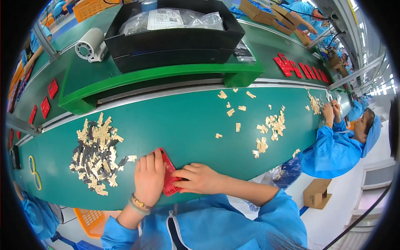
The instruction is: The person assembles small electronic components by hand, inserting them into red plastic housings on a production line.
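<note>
In the head view, the red part (168, 182) lay tilted near the tabletop's (175, 129) front edge, between both hands. The left hand (149, 173) gripped its left side; the right hand (200, 179) touched its right side with bent fingers, though whether they pinched anything could not be told. Work on this part seemed underway, not finished. Beyond the rail, red parts to the left (45, 107) and a red row to the right (287, 65) were perhaps done or waiting; the mixed cream-and-black pile (96, 152) suggested plenty left.
</note>
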Available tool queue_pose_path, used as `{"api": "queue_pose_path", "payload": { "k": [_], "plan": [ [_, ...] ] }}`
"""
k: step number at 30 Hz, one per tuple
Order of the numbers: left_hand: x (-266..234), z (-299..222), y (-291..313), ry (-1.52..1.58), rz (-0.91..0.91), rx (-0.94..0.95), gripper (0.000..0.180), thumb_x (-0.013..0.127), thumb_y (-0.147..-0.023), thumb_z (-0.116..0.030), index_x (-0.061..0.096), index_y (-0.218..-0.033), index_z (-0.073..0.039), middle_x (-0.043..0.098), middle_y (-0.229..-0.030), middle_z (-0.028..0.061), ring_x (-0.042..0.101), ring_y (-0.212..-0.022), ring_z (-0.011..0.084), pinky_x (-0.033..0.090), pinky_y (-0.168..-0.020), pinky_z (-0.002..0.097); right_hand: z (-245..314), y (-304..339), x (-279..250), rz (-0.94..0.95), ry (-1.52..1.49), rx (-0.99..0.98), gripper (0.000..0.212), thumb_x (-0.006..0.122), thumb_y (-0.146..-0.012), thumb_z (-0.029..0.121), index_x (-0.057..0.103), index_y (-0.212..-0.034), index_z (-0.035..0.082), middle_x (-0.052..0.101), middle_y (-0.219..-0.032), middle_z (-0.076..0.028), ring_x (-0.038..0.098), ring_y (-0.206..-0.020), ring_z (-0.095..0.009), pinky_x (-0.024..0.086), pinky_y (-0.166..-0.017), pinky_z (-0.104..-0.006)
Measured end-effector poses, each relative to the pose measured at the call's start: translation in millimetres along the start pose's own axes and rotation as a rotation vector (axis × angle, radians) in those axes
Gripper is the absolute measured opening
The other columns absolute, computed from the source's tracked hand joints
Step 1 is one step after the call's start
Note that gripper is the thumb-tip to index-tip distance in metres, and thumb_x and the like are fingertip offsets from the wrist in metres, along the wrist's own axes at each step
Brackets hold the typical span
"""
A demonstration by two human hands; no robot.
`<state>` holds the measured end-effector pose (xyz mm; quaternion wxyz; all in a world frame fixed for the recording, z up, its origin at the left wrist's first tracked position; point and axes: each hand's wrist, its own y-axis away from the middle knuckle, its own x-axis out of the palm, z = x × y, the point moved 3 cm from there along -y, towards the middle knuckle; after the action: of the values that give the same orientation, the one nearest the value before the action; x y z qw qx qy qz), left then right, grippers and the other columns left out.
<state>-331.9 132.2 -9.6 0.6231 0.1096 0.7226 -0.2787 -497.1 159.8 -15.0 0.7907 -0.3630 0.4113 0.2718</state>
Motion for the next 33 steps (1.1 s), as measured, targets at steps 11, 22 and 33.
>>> {"api": "queue_pose_path", "payload": {
  "k": [11, 22, 33],
  "plan": [
    [-3, 1, -9, 0.086, -0.071, 0.061, 0.042, 0.051, -0.078, -0.008, 0.056, -0.116, 0.007, 0.054, -0.099, 0.0138, 0.053, -0.091, 0.0264, 0.045, -0.081, 0.0349, -2, -1, -5, 0.042, 0.011, 0.011, 0.03, 0.071, -0.074, 0.031, 0.063, -0.099, 0.016, 0.055, -0.113, -0.001, 0.055, -0.089, -0.014, 0.044, -0.077, -0.0284],
    [-6, 8, -10, 0.147, 0.011, 0.047, 0.047, 0.062, -0.075, -0.006, 0.055, -0.12, 0.005, 0.054, -0.102, 0.0107, 0.051, -0.092, 0.0279, 0.043, -0.082, 0.0387, -2, 5, 7, -0.074, -0.004, -0.071, 0.022, 0.066, -0.076, 0.027, 0.062, -0.093, 0.013, 0.057, -0.109, -0.004, 0.056, -0.084, -0.016, 0.044, -0.069, -0.029],
    [-3, 127, 43, -0.185, -0.037, -0.399, 0.058, 0.057, -0.089, -0.018, 0.036, -0.14, 0.002, 0.031, -0.148, 0.0208, 0.03, -0.135, 0.0382, 0.024, -0.11, 0.0475, -186, -100, -55, -0.473, 0.573, 0.33, 0.026, 0.062, -0.072, 0.008, 0.056, -0.097, 0.005, 0.058, -0.088, -0.008, 0.061, -0.083, -0.025, 0.049, -0.068, -0.0355]
  ]
}}
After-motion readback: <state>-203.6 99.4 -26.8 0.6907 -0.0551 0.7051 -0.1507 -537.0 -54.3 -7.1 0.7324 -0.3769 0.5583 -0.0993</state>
